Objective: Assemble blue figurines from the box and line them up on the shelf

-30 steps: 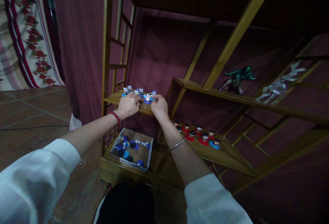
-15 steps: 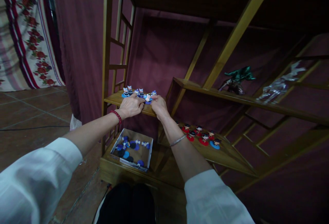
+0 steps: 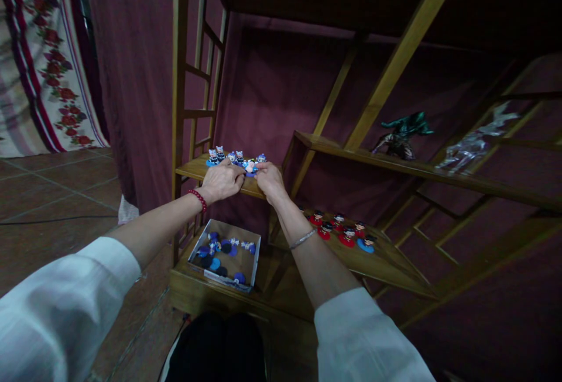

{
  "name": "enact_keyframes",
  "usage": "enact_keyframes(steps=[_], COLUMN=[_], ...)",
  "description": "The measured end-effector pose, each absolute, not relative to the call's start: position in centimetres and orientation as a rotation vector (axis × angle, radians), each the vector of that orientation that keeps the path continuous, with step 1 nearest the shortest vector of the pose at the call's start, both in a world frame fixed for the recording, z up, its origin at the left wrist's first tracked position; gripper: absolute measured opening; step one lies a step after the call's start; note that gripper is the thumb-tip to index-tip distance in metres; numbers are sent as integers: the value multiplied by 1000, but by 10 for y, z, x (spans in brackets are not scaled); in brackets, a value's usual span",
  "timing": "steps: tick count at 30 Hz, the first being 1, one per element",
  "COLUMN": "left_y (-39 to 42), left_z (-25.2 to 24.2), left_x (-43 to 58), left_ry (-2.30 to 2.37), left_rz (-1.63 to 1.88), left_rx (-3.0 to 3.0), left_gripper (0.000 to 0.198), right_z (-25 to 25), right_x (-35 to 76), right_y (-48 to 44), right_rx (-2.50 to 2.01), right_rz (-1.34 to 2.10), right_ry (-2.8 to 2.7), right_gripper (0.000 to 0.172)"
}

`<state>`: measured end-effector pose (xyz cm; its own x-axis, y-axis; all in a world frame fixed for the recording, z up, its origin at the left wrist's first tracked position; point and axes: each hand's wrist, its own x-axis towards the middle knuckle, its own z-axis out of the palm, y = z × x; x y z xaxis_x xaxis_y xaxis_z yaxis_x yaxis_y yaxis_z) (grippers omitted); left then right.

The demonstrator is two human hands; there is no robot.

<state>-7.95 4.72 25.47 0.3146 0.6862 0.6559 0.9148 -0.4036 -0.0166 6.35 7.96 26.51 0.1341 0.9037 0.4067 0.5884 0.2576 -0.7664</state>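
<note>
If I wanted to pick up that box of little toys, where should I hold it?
Probably grip the box by its side walls, from the near side: they stand raised, and a wooden post is close on the left.

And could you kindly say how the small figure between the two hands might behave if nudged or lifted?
The figure is probably light, being small beside the right hand. Its broad base should help it resist tipping. It looks moulded, so likely stiff.

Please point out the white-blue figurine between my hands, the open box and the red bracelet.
White-blue figurine (image 3: 250, 167): head view, its white middle.
Open box (image 3: 227, 281): head view, its near wall.
Red bracelet (image 3: 201, 198): head view, its beads.
</note>
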Motion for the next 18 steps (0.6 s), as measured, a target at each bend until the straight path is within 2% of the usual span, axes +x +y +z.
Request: enact_keyframes(steps=[18], left_y=[44], left_z=[256], left_x=[-78], left_ry=[-1465], left_rz=[-874], left_rx=[-2158], left_gripper=[32], right_z=[261], right_x=[64], right_y=[85], right_rx=[-1377], right_rz=[452], right_ry=[-1550], right_gripper=[29])
